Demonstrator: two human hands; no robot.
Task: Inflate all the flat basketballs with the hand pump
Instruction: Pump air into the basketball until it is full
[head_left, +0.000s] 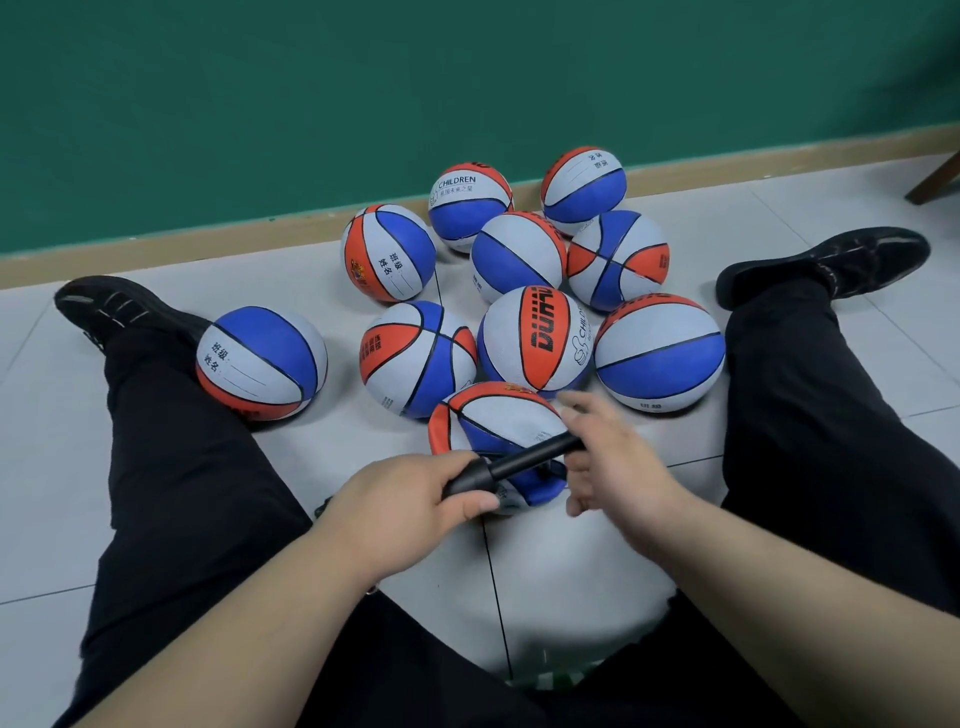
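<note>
Bare forearms enter from the bottom edge, between legs in black trousers (182, 467) spread wide on the tiled floor (571, 561).

Left grip (415, 499): bare hand, fingers curled over the thick near end of the black hand pump (519, 460), thumb on its near side. Firm hold.

Right grip (613, 462): bare hand at the pump's far end, motion-blurred. The slim end meets the hand about at the palm. Fingers look loosely parted, but I cannot tell whether they close on the pump.

Pump: spans the gap between the two grips, slanting from lower left to upper right. It sits just over the flat basketball (493, 415). Needle and contact with the ball not visible.

Flat basketball: red, white and blue, collapsed and creased, on the floor between the legs, directly beyond and partly under both grips. Its near edge is hidden by the left grip and the pump.

Round basketballs, same colours, nine counted:
- one (262, 361) against the left trouser leg, apart from the others
- two (418, 358) (537, 338) just behind the flat one, touching each other
- one (660, 353) beside the right leg
- five more (517, 257) clustered farther back toward the skirting board (208, 236)

Black shoes (119, 312) (841, 265) flank the cluster. Green wall (363, 78) behind; a dark wooden leg (935, 179) at the upper right.
</note>
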